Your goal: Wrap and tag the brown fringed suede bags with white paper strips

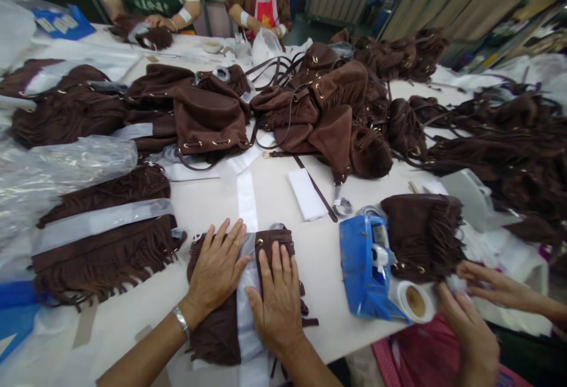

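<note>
A folded brown fringed bag (pixel 217 328) lies on the table in front of me, with a pale translucent strip (pixel 248 310) running down its middle. My left hand (pixel 217 269) rests flat on the bag's left part, fingers extended, a metal bracelet at the wrist. On the right part, beside the strip, lies my right hand (pixel 277 295), palm down with its fingers stretched out. Both hands press on the bag's surface and neither grasps anything. A brass eyelet shows near the bag's top edge, just above my right fingertips.
Left is another wrapped fringed bag (pixel 101 257). A blue tape dispenser (pixel 361 269) and tape roll (pixel 415 302) stand right, beside a co-worker's hands (pixel 473 304) and a brown bag (pixel 423 236). Bags (pixel 328 109) heap across the white table (pixel 310 269); two people work opposite.
</note>
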Tool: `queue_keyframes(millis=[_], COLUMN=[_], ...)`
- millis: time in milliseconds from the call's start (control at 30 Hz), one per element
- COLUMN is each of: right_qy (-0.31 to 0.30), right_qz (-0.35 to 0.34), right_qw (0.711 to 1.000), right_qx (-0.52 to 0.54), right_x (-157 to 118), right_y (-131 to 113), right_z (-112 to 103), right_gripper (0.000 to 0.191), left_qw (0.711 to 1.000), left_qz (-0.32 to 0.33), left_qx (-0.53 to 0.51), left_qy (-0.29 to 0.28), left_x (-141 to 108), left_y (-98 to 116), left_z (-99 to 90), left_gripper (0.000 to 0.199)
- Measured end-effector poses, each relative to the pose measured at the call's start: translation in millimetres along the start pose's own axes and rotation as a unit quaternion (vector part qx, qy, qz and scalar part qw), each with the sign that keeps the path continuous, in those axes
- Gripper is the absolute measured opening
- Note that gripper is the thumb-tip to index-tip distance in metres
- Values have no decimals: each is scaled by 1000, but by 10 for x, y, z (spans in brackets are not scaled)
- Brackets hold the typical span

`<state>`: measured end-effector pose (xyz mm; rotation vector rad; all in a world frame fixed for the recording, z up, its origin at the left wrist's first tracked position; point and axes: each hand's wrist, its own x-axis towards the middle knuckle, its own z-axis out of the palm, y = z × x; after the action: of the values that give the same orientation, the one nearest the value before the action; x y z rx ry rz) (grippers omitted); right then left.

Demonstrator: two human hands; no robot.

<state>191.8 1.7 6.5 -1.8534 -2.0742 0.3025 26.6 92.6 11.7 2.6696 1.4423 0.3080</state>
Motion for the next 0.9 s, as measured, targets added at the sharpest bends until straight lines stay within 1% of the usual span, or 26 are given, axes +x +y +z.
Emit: queue_keyframes(millis=[167,267,367,433,467,533,633,700,767,900], right_qy=[10,24,53,63,59,41,22,19,19,13], right_qz=[-2,-18,-23,-28,-31,-33,-22,-23,-26,-28], right_qw=[1000,999,996,996,997,998,999,999,999,999], right_qx=[9,34,63,54,44,27,19,18,18,20], right_x=[16,-14,-103,-182,-221,-284,-341,-361,-372,-374], right_y=[0,43,96,115,119,124,150,182,213,237], right_z=[18,-74,-234,-301,-308,-269,-141,-67,-26,-8], right_gripper=[70,66,59,58,58,60,60,61,62,65], left_qw=[999,999,999,998,998,999,1000,1000,999,999], left_qz=[-3,6,2,2,5,9,8,13,19,23], left_qx=[-35,-38,-44,-53,-53,-40,-6,4,3,-7], left_qy=[0,10,27,25,18,6,12,21,25,27], left_x=[10,-22,-195,-395,-505,-709,-909,-967,-987,-991], left_y=[-45,-39,66,182,239,323,338,300,259,223], left_z=[57,-12,-200,-298,-317,-278,-100,12,76,90], left_gripper=[59,57,56,58,59,65,71,73,74,72])
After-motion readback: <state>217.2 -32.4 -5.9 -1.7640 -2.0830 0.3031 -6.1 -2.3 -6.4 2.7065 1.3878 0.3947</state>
